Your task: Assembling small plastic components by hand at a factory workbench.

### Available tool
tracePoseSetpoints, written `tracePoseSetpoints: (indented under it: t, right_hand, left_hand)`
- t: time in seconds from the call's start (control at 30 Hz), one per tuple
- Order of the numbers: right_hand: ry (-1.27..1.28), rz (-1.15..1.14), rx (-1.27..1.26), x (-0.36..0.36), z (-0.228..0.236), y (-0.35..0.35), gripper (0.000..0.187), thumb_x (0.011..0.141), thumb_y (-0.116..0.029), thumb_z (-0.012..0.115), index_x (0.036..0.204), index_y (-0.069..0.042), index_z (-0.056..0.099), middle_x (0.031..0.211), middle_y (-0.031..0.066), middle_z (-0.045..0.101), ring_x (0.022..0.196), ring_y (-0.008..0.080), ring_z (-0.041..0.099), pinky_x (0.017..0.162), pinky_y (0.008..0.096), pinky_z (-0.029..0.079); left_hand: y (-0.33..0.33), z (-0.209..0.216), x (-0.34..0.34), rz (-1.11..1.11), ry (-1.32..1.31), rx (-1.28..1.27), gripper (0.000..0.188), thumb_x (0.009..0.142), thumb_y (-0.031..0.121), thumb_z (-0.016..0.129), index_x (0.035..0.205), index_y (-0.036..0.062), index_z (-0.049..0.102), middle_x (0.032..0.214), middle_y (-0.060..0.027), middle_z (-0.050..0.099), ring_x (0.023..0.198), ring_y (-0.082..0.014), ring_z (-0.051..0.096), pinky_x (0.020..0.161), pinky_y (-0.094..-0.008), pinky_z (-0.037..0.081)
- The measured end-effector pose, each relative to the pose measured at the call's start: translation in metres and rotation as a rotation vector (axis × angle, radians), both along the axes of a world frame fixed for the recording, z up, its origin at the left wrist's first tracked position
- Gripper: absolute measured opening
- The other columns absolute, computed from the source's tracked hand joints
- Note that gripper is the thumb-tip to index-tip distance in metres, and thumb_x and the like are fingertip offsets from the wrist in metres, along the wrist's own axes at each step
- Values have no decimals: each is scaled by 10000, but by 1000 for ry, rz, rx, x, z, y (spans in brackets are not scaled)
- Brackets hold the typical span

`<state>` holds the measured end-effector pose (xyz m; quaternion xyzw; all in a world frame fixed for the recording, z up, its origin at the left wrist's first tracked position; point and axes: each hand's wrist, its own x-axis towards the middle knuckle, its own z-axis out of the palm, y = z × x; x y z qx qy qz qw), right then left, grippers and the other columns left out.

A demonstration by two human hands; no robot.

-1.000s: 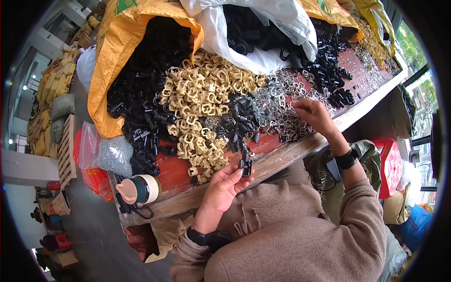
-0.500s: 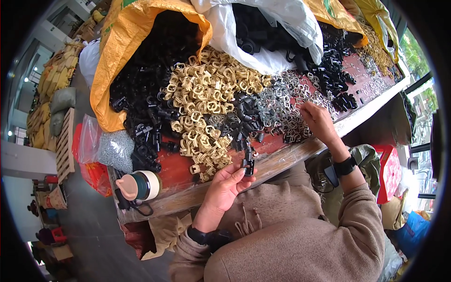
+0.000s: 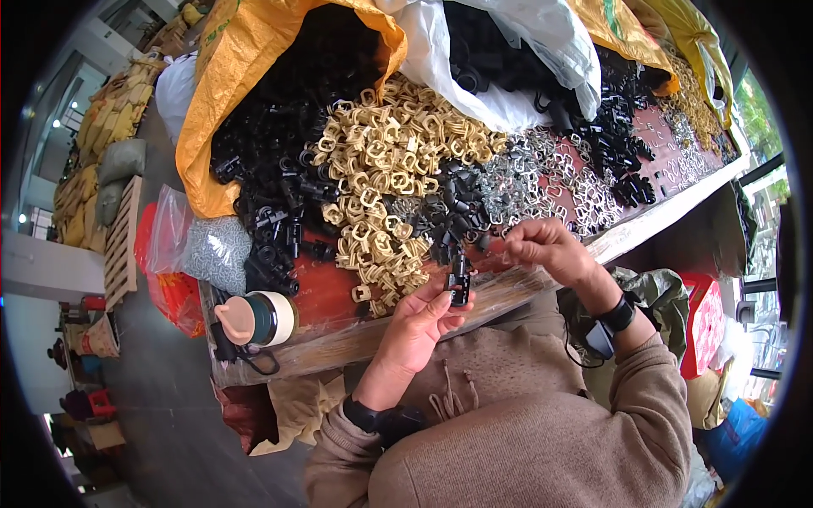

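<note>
Near the table's front edge, my left hand [image 3: 413, 328] grips a small black plastic fitting [image 3: 460, 288] between thumb and fingers, held upright. To its right and a little higher hovers my right hand [image 3: 555, 254], its fingertips pinched together; whatever they hold is too small to make out. Beyond the hands lie a pile of tan, ring-shaped pieces [image 3: 368, 199], some short black pieces [image 3: 457, 207] and a spread of silver metal clips [image 3: 555, 173]. More black plastic fittings [image 3: 292, 190] are heaped to the left.
An orange sack [image 3: 207, 127] and a white sack [image 3: 508, 110] spill black parts at the back. A lidded cup [image 3: 275, 317] and a clear bag of small grey pieces [image 3: 218, 252] stand at the left. The table's wooden front edge [image 3: 517, 292] runs close below my hands.
My right hand has come away from the metal clips, down and left toward my left hand. The left hand keeps hold of the black plastic fitting. The view has shifted slightly.
</note>
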<state>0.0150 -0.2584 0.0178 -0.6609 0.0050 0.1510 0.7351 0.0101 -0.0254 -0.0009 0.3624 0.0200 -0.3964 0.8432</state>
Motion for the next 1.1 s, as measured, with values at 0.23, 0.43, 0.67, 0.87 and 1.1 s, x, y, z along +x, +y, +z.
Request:
tracePoseSetpoints:
  t: [0.23, 0.43, 0.67, 0.87, 1.1]
  right_hand:
    - [74, 199, 194, 0, -3, 24, 120, 791, -111, 563, 861, -26, 515, 713, -22, 528, 634, 45, 475, 564, 161, 376]
    - [-60, 254, 183, -2, -10, 43, 66, 807, -57, 515, 853, -21, 484, 708, -21, 513, 643, 31, 465, 562, 157, 370]
    - [-55, 214, 164, -1, -9, 47, 42, 823, -51, 475, 853, -22, 470, 728, -16, 518, 650, 32, 473, 563, 164, 370]
    - [128, 53, 323, -7, -12, 57, 59, 846, -98, 452, 867, -43, 460, 724, -5, 523, 587, 27, 449, 494, 148, 335]
    - [314, 54, 440, -10, -12, 57, 60, 842, -115, 465, 869, -62, 459, 764, 0, 510, 647, 66, 482, 517, 174, 381]
  left_hand:
    - [-1, -1, -1, 19, -42, -48, 258, 823, 175, 507, 1048, 48, 507, 966, -80, 574, 859, -112, 536, 736, -229, 416]
    - [-2, 1, -2, 40, -47, -72, 259, 813, 152, 520, 1049, 48, 507, 972, -78, 567, 890, -140, 535, 755, -254, 425]
    - [-1, -4, -2, 69, -71, -29, 254, 814, 133, 517, 1051, 44, 501, 969, -64, 562, 897, -144, 533, 783, -266, 422]
    - [-2, -4, 0, 45, -79, -104, 248, 825, 118, 500, 1062, 44, 494, 969, -50, 562, 894, -124, 533, 804, -266, 415]
    - [-1, -6, 0, 60, -80, -143, 231, 826, 114, 494, 1046, 43, 506, 968, -65, 562, 906, -142, 535, 809, -276, 420]
